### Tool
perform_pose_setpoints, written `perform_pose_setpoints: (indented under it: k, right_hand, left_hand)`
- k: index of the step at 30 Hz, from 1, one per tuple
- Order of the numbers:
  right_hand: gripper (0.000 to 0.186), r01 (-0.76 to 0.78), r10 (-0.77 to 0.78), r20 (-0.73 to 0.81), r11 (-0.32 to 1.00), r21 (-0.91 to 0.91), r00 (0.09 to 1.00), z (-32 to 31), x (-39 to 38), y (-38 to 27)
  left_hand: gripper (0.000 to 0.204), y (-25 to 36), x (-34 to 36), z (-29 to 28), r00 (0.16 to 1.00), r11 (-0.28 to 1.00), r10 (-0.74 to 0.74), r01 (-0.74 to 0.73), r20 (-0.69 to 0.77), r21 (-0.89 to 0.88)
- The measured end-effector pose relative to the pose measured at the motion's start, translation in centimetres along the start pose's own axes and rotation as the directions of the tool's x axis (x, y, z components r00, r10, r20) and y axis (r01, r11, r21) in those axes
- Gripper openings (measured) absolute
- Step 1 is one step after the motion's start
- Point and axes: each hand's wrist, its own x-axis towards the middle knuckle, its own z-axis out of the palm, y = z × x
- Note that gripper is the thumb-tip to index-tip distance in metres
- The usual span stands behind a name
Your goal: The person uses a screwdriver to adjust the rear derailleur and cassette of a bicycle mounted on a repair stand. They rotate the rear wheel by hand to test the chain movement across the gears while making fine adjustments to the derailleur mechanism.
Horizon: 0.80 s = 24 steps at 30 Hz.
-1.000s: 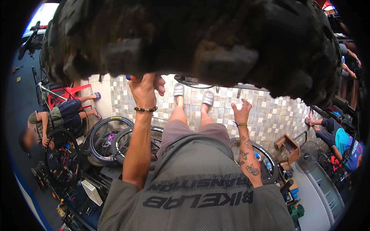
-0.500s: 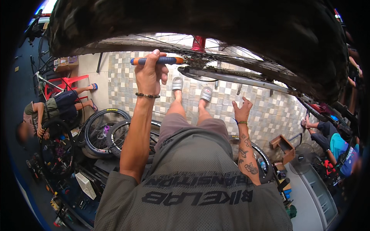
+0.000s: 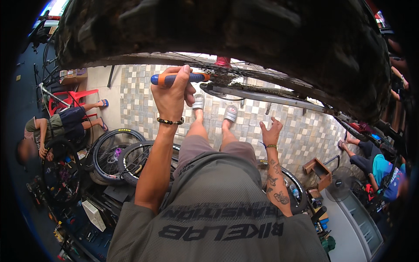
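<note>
My left hand point(image 3: 169, 96) is closed around a blue and orange tool handle point(image 3: 195, 77), held level with the thumb along its top. The handle's right end is beside the cassette point(image 3: 224, 75) of a bicycle wheel; any tip there is too small and dark to make out. A large black knobbly tyre point(image 3: 227, 26) fills the top of the view. From the cassette a chain runs right, along a grey frame bar point(image 3: 270, 97). My right hand point(image 3: 271, 133) hangs below this bar, holding nothing, its index finger and thumb apart.
Loose tyres and wheels point(image 3: 114, 155) lie at the left. A person sits near a red plastic chair point(image 3: 74, 101) at far left; another person point(image 3: 386, 168) is at far right. A wooden box point(image 3: 318, 174) and a fan point(image 3: 340, 185) stand right of me. The floor point(image 3: 144, 96) is tiled.
My left hand has shifted slightly right, bringing the handle nearer the cassette. My right hand's fingers have changed pose, the index now straighter. The whole view has tilted a little.
</note>
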Motion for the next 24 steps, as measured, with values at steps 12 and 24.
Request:
perform_pose_setpoints:
  k: [12,24]
  right_hand:
    - [0.075,0.036,-0.036,-0.004,0.998,-0.042,0.999,-0.2,0.2,0.2]
    - [0.075,0.027,-0.027,0.026,0.999,-0.026,0.999,-0.5,-1.2,0.6]
  left_hand:
    - [0.036,-1.6,2.1,-1.6,0.993,0.984,-0.113,0.117,0.04,-0.133]
    - [0.037,-1.7,0.8,-1.8,0.987,0.977,-0.162,0.163,0.015,-0.14]
